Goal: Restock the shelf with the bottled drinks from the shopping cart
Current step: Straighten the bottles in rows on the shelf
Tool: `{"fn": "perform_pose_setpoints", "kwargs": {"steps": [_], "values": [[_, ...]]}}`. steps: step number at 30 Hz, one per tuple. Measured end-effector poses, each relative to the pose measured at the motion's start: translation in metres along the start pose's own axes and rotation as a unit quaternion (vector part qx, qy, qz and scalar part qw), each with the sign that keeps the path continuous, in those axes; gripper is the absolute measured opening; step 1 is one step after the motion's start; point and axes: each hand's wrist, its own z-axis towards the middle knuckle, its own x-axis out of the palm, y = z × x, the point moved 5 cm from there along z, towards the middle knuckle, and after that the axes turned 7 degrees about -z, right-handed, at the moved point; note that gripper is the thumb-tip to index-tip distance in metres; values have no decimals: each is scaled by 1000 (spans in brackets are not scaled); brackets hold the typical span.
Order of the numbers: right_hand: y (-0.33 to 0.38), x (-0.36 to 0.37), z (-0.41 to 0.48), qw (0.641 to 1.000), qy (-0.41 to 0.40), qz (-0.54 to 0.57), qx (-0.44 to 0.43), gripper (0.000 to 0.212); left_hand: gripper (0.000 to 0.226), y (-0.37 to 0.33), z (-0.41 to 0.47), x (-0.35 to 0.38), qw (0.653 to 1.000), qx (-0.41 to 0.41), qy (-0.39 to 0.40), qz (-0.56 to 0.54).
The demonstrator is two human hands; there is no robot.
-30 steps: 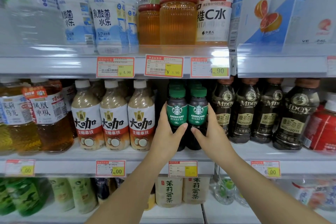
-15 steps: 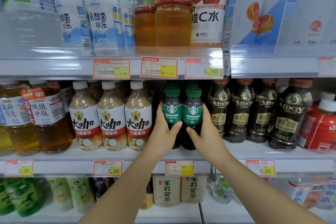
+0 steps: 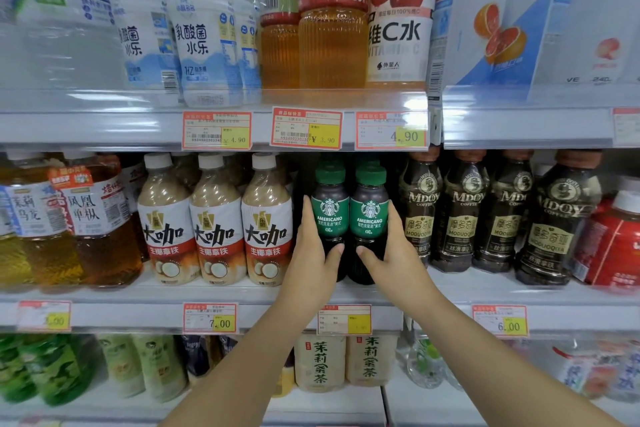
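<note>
Left hand (image 3: 313, 263): gripping left coffee bottle (image 3: 329, 218)
Right hand (image 3: 396, 258): gripping right coffee bottle (image 3: 369, 220)
Shelf (image 3: 467, 291): carrying both upright between the grips

upper row: amber tea bottles (image 3: 332, 45), cherry vitamin C bottle (image 3: 398, 28) | middle row: three white-capped latte bottles (image 3: 214, 225), dark Mdoy coffee bottles (image 3: 464, 218) | yellow-and-red price tags (image 3: 306, 128)

Americano bottles (image 3: 329, 215) hide fingers of left hand (image 3: 311, 262) and right hand (image 3: 398, 262); price tag (image 3: 344, 320) below unreadable
</note>
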Motion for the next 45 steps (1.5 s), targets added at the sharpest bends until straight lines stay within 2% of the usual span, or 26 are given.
{"fn": "perform_pose_setpoints", "kwargs": {"steps": [5,7,8,10,12,16,18,21,25,29,32,36,39,42,45], "values": [[6,-2,-8,1000,12,4,-3,85,88,-9,-5,-1,1000,4,-15,19],[9,-11,-20,1000,15,-5,-11,86,80,-24,-17,-4,995,50,-63,62],[9,-20,-28,1000,1,-15,-18,82,74,-35,-25,-4,988,101,-84,85],[9,-50,-43,997,-59,-36,-45,67,58,-56,-38,6,965,216,-92,115],[1,-85,-54,985,-144,-72,-60,53,45,-66,-43,31,948,281,-53,137],[-38,-151,-70,934,-338,-114,2,44,33,-73,-38,89,933,323,26,155],[-58,-172,-73,920,-372,-114,50,51,31,-74,-32,116,920,328,47,210],[-80,-181,-63,935,-326,-93,104,69,36,-80,-22,146,882,338,75,319],[-90,-180,-52,946,-292,-65,121,84,47,-82,-5,163,841,342,97,408],[-93,-189,-45,941,-295,-104,130,87,46,-72,4,163,803,363,103,462],[-93,-197,-43,946,-270,-115,136,80,41,-68,7,157,775,389,110,486],[-98,-207,-38,964,-193,-107,149,79,38,-69,9,150,763,416,103,484],[-101,-210,-34,971,-153,-122,140,79,37,-73,7,147,771,421,84,471],[-98,-212,-31,974,-139,-128,127,83,34,-81,2,148,785,419,58,452],[-90,-214,-30,972,-162,-142,94,95,41,-92,1,156,785,426,38,449]]}}
